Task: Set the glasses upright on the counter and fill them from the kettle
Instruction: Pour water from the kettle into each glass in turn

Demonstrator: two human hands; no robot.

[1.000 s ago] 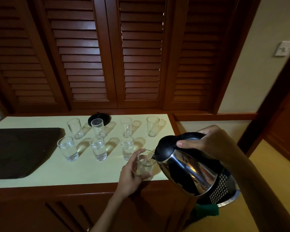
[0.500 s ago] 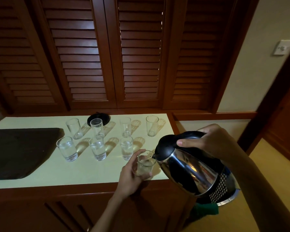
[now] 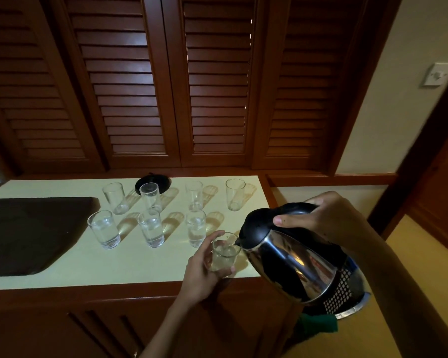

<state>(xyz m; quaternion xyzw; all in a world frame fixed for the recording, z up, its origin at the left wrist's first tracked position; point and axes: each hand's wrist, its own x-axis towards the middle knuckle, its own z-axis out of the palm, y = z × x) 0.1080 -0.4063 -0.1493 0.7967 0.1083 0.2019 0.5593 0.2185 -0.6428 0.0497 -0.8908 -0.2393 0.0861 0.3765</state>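
Counter point(image 3: 62, 270): we see it pale, under louvred doors point(image 3: 130, 99), mat point(image 3: 23, 233) at left
Glasses point(image 3: 150, 228): seven upright in two rows, near three with water
Left hand point(image 3: 202, 270): curled round an eighth glass point(image 3: 224, 254) at the front edge
Right hand point(image 3: 329, 218): grips the tilted kettle point(image 3: 290, 259), spout at our glass's rim

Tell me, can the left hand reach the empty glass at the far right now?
Probably not yet: the left hand grips the glass under the kettle; the way to the far right glass looks free.
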